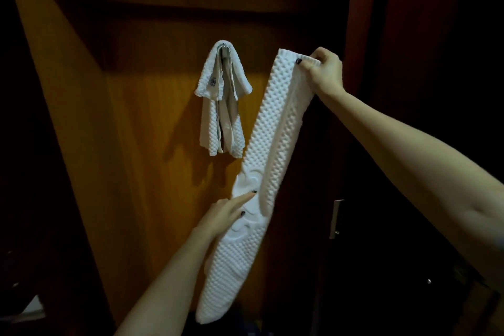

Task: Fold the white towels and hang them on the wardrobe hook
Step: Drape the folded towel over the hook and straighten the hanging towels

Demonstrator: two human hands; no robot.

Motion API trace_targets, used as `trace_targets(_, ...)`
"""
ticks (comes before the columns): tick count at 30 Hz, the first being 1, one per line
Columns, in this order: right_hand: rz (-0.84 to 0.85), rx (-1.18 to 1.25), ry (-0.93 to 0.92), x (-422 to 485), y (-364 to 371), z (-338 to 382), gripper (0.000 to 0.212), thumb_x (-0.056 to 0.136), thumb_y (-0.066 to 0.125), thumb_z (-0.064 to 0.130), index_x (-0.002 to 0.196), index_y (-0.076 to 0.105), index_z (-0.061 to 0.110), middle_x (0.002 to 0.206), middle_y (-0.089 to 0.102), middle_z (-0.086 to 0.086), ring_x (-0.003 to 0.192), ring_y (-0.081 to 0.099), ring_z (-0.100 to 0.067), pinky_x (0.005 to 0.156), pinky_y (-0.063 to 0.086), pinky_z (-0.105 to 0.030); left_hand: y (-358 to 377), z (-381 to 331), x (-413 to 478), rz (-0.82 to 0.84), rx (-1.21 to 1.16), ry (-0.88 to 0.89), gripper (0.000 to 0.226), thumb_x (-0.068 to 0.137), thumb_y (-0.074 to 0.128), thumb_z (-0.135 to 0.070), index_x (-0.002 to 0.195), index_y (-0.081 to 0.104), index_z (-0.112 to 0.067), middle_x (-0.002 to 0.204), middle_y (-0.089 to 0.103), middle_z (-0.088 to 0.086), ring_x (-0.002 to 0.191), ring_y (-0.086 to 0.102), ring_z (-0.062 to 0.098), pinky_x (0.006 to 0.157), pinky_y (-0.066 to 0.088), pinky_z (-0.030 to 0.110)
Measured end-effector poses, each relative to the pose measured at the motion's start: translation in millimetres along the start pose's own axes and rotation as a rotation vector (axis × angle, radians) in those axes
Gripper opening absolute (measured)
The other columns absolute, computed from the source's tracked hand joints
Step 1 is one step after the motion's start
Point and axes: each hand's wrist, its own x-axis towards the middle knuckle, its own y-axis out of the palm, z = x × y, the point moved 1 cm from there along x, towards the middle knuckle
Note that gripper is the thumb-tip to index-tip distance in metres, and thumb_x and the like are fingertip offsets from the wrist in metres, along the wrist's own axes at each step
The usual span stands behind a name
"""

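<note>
A long white bobbled towel [275, 128], folded into a narrow strip, hangs slanting in front of the wardrobe. My right hand [324, 73] pinches its top edge, thumb over the front. Against the strip's middle, where an embossed pattern shows, my left hand [226, 215] presses with straight fingers. A smaller white towel [221, 106] hangs doubled over the metal hook [224, 48] on the wooden wardrobe door [131, 123], to the left of the held towel.
A dark door with a metal handle [336, 218] stands at the right behind the towel. Dim floor and a pale object [30, 308] lie at lower left. The surroundings are very dark.
</note>
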Motion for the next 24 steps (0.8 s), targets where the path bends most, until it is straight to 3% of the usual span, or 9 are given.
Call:
trace_targets(2,-0.009,-0.047,-0.004,-3,0,-5,0.018,0.084,0.063,0.028,0.078,0.054,0.014,0.07,0.056,0.004,0.066,0.053,-0.009,0.058,0.041,-0.029,-13,15,0,-0.013,0.015,-0.031,0.057,0.096,0.05,-0.015,0.143,0.036,-0.044,0.115,0.063,0.007,0.094,0.059,0.019,0.081,0.049,0.032)
trace_targets(4,-0.015,-0.097,0.004,-7,0,-10,0.019,0.086,0.061,0.029,0.079,0.052,0.014,0.067,0.052,0.008,0.062,0.048,-0.007,0.057,0.037,-0.028,-27,25,1,-0.016,-0.061,-0.035,0.052,0.097,0.048,-0.009,0.142,0.043,-0.034,0.133,0.055,0.003,0.111,0.055,0.014,0.083,0.047,0.016)
trace_targets(6,-0.058,-0.176,0.007,-11,1,-13,0.02,0.088,0.058,0.032,0.082,0.051,0.013,0.069,0.053,0.005,0.063,0.049,-0.011,0.057,0.036,-0.029,-44,31,3,-0.086,-0.157,-0.029,0.044,0.097,0.048,-0.003,0.134,0.054,-0.026,0.135,0.053,0.001,0.119,0.051,0.01,0.083,0.041,0.003)
trace_targets(10,-0.213,-0.509,-0.047,-25,-4,-18,0.019,0.093,0.049,0.03,0.095,0.05,0.011,0.078,0.062,-0.006,0.067,0.056,-0.026,0.061,0.034,-0.033,-77,34,7,-0.257,-0.24,-0.013,0.037,0.092,0.053,-0.003,0.108,0.071,-0.031,0.109,0.066,-0.003,0.101,0.062,0.006,0.086,0.052,0.025)
trace_targets(13,-0.243,-0.638,-0.107,-46,-4,-24,0.014,0.093,0.043,0.017,0.102,0.049,0.008,0.076,0.064,-0.011,0.069,0.062,-0.038,0.062,0.034,-0.036,-96,23,7,-0.236,-0.423,0.02,0.045,0.093,0.053,-0.003,0.097,0.07,-0.045,0.111,0.067,-0.01,0.108,0.06,0.001,0.093,0.05,0.026)
trace_targets(17,0.172,-0.512,-0.184,-90,19,-18,0.041,0.09,0.06,0.023,0.13,0.048,0.023,0.096,0.071,-0.009,0.082,0.067,-0.03,0.063,0.045,-0.032,-114,-2,9,-0.223,-0.61,0.058,0.037,0.096,0.053,-0.007,0.103,0.069,-0.039,0.116,0.064,-0.016,0.114,0.056,-0.004,0.093,0.044,0.015)
trace_targets(20,0.464,-0.258,-0.125,-119,42,-7,0.05,0.087,0.069,0.021,0.134,0.051,0.026,0.103,0.072,-0.008,0.094,0.069,-0.02,0.081,0.056,-0.039,-122,-18,10,-0.195,-0.582,0.116,0.018,0.096,0.055,-0.011,0.101,0.067,-0.024,0.11,0.065,-0.012,0.109,0.057,-0.003,0.089,0.042,0.007)
trace_targets(22,0.568,-0.11,-0.052,-132,54,-3,0.045,0.087,0.07,0.025,0.13,0.057,0.022,0.115,0.069,-0.004,0.1,0.066,-0.007,0.089,0.054,-0.03,-126,-23,10,-0.161,-0.546,0.145,0.015,0.096,0.055,-0.011,0.097,0.065,-0.022,0.104,0.065,-0.009,0.105,0.057,-0.001,0.089,0.041,0.006)
trace_targets(24,0.627,-0.067,-0.021,-141,62,-2,0.04,0.088,0.069,0.028,0.127,0.061,0.021,0.12,0.067,0.003,0.096,0.061,0.008,0.087,0.05,-0.014,-129,-24,9,-0.131,-0.55,0.146,0.015,0.096,0.054,-0.012,0.099,0.064,-0.023,0.105,0.064,-0.01,0.107,0.057,-0.001,0.09,0.041,0.006)
